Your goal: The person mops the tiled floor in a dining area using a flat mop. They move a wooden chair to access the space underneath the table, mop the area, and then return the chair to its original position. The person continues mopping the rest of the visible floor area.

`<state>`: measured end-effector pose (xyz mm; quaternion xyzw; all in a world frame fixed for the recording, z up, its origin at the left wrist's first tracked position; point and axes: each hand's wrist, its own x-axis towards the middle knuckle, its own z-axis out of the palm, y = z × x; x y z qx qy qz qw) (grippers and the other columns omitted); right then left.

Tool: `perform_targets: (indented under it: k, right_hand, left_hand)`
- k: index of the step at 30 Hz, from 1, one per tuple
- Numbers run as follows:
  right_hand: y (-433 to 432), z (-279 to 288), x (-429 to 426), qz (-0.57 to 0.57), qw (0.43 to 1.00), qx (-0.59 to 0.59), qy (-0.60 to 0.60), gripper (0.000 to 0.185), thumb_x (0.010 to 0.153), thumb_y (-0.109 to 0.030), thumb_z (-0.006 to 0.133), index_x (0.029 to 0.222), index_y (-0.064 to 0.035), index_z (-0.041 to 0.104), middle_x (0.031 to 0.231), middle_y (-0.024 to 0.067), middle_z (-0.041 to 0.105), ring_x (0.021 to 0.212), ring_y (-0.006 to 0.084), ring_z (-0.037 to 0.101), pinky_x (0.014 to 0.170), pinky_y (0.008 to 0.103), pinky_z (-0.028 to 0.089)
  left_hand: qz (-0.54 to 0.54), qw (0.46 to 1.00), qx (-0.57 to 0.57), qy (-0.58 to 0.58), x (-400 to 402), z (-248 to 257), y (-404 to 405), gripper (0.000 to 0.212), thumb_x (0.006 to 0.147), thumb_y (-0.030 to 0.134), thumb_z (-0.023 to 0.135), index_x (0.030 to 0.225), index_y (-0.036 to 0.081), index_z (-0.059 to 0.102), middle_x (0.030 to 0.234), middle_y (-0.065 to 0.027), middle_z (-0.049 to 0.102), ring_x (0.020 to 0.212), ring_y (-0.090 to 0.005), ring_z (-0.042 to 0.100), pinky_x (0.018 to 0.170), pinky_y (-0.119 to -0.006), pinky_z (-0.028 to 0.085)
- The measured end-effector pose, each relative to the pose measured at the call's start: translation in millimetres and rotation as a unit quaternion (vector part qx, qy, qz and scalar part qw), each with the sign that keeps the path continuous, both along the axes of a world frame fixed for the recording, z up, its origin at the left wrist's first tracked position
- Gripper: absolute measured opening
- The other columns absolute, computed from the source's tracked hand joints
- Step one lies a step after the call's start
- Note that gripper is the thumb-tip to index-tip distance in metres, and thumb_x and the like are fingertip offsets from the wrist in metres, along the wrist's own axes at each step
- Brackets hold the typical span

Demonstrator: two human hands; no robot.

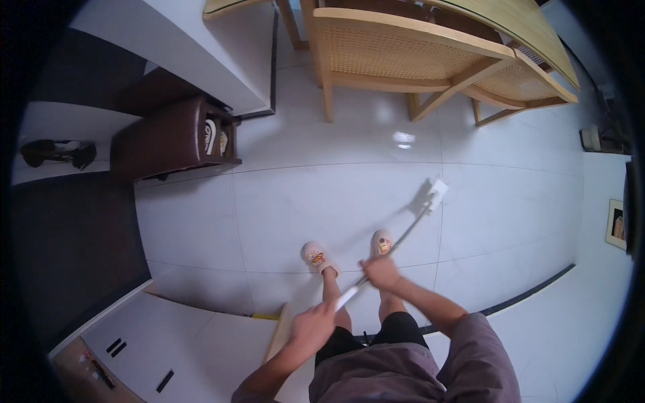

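Both of my hands grip a long-handled mop. Around the white upper end of the handle my left hand is closed. Lower down the pole, my right hand holds the grey shaft. The pole slants away to the upper right, past the clog on my right foot. At its far end a small white mop head is at the pale tiled floor and casts a shadow to its left. Whether the head presses on the tiles is hard to tell.
Wooden chairs with cane backs stand by a wooden table ahead. A brown shoe bench holding footwear is at left, near a dark mat. A white cabinet stands lower left; a wall bounds the right.
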<state>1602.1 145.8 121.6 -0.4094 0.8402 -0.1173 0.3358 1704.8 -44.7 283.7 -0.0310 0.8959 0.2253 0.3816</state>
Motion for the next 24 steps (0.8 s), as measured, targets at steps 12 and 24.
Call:
perform_targets:
  k: [12, 24]
  right_hand:
    - [-320.9, 18.4, 145.9, 0.216, 0.927, -0.28, -0.127, 0.019, 0.066, -0.015, 0.061, 0.084, -0.0089, 0.058, 0.073, 0.0087, 0.061, 0.081, 0.0252, 0.058, 0.076, 0.0378, 0.043]
    - [-347.3, -15.5, 177.6, 0.086, 0.945, -0.267, -0.169, 0.019, 0.061, -0.01, 0.059, 0.078, -0.0106, 0.053, 0.073, 0.0042, 0.058, 0.088, 0.0223, 0.052, 0.096, 0.0397, 0.031]
  left_hand:
    - [0.14, 0.93, -0.276, -0.2, 151.5, 95.3, -138.7, 0.062, 0.082, 0.023, 0.054, 0.133, 0.007, 0.024, 0.088, -0.0143, 0.056, 0.068, -0.03, 0.059, 0.059, -0.04, 0.047]
    - [0.138, 0.95, -0.208, -0.186, 181.5, 50.0, -197.8, 0.063, 0.079, 0.018, 0.056, 0.133, 0.007, 0.025, 0.081, -0.0147, 0.057, 0.065, -0.0306, 0.059, 0.06, -0.04, 0.047]
